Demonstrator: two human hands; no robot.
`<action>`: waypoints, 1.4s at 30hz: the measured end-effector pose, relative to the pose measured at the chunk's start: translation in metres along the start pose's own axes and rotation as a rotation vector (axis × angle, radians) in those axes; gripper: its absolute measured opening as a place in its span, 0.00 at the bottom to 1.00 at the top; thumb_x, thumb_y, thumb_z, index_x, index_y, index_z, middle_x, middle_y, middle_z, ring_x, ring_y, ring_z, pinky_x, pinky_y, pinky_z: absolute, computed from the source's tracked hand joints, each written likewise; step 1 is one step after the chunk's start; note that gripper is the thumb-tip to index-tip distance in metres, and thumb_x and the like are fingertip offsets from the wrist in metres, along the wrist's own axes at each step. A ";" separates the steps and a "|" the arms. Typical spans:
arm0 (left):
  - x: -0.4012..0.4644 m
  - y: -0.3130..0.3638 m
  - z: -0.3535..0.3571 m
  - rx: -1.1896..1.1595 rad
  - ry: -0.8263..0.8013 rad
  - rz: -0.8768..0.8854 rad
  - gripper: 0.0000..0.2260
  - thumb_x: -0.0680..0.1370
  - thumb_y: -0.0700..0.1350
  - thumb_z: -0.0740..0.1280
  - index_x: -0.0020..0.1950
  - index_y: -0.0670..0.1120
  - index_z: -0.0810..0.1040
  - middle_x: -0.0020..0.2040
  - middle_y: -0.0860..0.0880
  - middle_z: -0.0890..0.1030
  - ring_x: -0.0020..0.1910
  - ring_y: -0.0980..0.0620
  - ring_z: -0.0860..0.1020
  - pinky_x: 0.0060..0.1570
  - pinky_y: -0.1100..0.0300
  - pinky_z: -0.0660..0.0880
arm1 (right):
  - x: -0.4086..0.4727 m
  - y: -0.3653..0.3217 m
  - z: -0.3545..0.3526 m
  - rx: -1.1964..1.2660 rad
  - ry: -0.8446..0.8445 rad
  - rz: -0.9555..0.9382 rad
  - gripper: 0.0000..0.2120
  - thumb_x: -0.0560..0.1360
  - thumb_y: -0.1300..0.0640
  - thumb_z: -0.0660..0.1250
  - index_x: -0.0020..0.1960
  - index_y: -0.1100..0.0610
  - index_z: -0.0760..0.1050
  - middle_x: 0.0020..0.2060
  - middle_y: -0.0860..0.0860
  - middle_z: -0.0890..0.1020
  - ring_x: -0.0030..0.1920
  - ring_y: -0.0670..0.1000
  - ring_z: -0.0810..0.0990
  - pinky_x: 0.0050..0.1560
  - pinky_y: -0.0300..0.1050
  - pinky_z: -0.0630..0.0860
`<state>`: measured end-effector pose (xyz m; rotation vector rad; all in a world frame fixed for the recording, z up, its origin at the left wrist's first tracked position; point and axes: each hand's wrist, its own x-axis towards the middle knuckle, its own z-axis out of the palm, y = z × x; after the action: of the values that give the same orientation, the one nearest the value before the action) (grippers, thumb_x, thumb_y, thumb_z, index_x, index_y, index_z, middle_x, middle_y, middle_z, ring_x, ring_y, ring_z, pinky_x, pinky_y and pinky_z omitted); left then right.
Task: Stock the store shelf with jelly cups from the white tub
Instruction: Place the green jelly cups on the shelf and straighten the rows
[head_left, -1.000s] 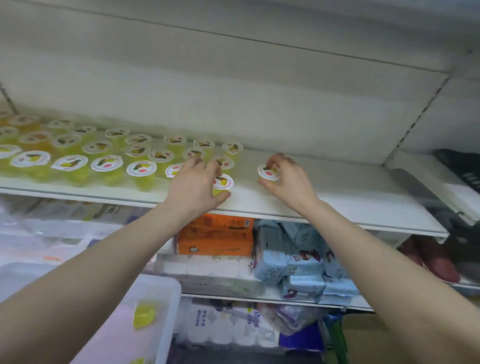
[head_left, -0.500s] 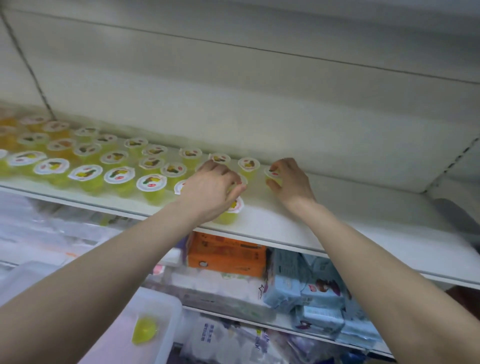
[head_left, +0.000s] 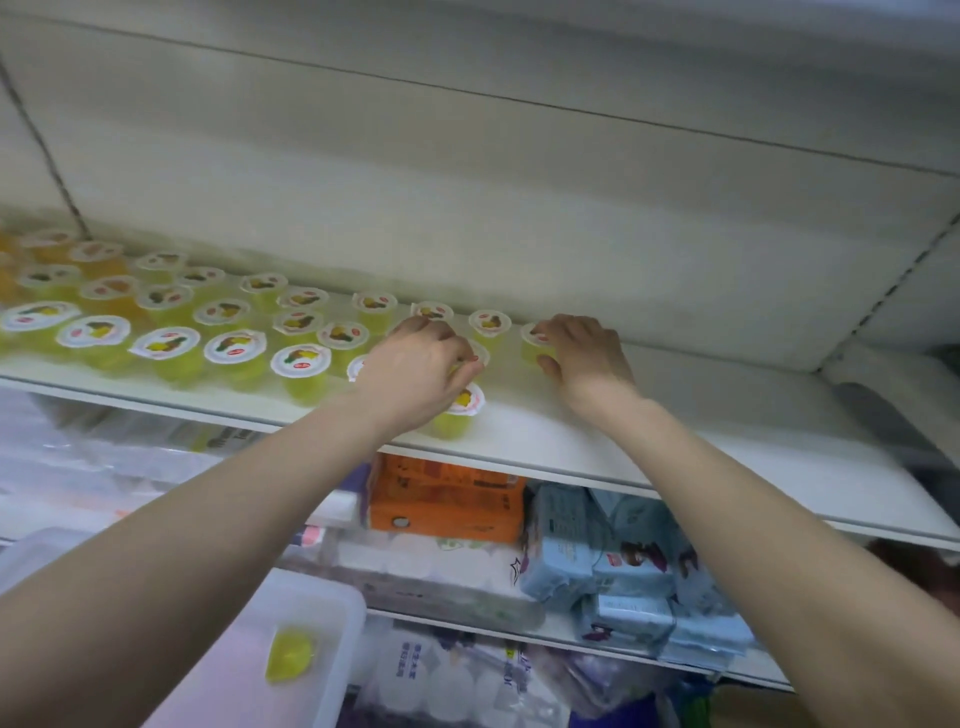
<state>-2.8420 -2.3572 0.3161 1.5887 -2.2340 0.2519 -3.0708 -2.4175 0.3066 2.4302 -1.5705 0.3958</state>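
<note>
right hand (head_left: 582, 353) has pushed its jelly cup (head_left: 537, 345) from mid-shelf to the far row, just right of the last cup there; fingers curled round it, not released. left hand (head_left: 415, 371) has slid farther in too, fingers curled over a cup (head_left: 475, 356) in the middle row, mostly hidden; a near-edge cup (head_left: 460, 413) sits just under its wrist. shelf (head_left: 727, 447) bare to the right, so the rows are growing rightward. white tub (head_left: 332, 670), near left below, shows one yellow cup (head_left: 288, 657) left.

White shelf (head_left: 675, 431) under rows of jelly cups (head_left: 301, 366)
</note>
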 end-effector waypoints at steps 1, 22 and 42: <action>-0.002 -0.001 -0.003 0.000 0.006 0.011 0.26 0.75 0.62 0.49 0.50 0.50 0.83 0.49 0.47 0.81 0.53 0.43 0.76 0.50 0.53 0.73 | -0.005 -0.003 -0.005 -0.020 0.026 -0.016 0.16 0.76 0.55 0.65 0.63 0.56 0.74 0.60 0.55 0.77 0.60 0.61 0.73 0.54 0.52 0.67; -0.253 -0.103 -0.005 -0.249 0.019 0.137 0.16 0.78 0.53 0.59 0.54 0.45 0.80 0.50 0.45 0.80 0.52 0.42 0.76 0.53 0.53 0.71 | -0.187 -0.238 0.023 0.012 0.152 -0.021 0.18 0.76 0.53 0.62 0.63 0.57 0.73 0.59 0.57 0.76 0.57 0.61 0.74 0.54 0.54 0.69; -0.462 -0.129 0.086 -0.395 -0.602 -0.131 0.27 0.74 0.63 0.50 0.60 0.50 0.78 0.55 0.49 0.79 0.51 0.44 0.77 0.52 0.52 0.74 | -0.196 -0.372 0.197 0.004 -0.603 -0.124 0.17 0.77 0.62 0.60 0.66 0.60 0.68 0.62 0.60 0.70 0.59 0.63 0.71 0.57 0.55 0.68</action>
<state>-2.6075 -2.0317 0.0392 1.7206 -2.3635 -0.7536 -2.7873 -2.1639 0.0409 2.7886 -1.5911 -0.3980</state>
